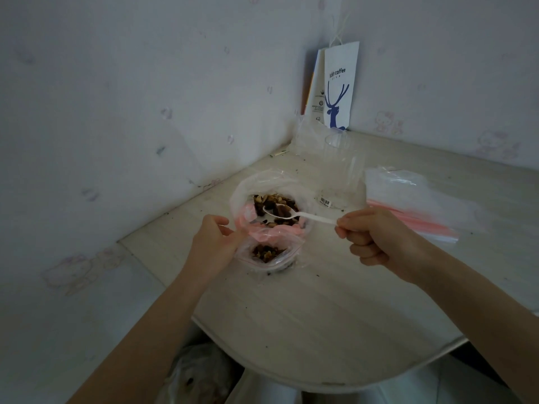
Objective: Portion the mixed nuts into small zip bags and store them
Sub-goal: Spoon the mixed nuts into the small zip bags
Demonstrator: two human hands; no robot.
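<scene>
A large clear bag (248, 188) of mixed nuts (275, 201) lies open on the pale table (320, 310). Just in front of it is a small zip bag (287, 255) with a red seal line, holding a little heap of nuts (267, 252). My left hand (214, 243) pinches the small bag's mouth open at its left edge. My right hand (376, 236) grips the handle of a white plastic spoon (294, 214), whose bowl hovers over the nuts in the large bag.
A clear plastic cup (339, 167) stands behind the bags. A stack of unused zip bags (414, 199) lies at the right. A white paper coffee bag (338, 86) leans in the wall corner. A plastic bag (201, 374) lies below the table's front edge.
</scene>
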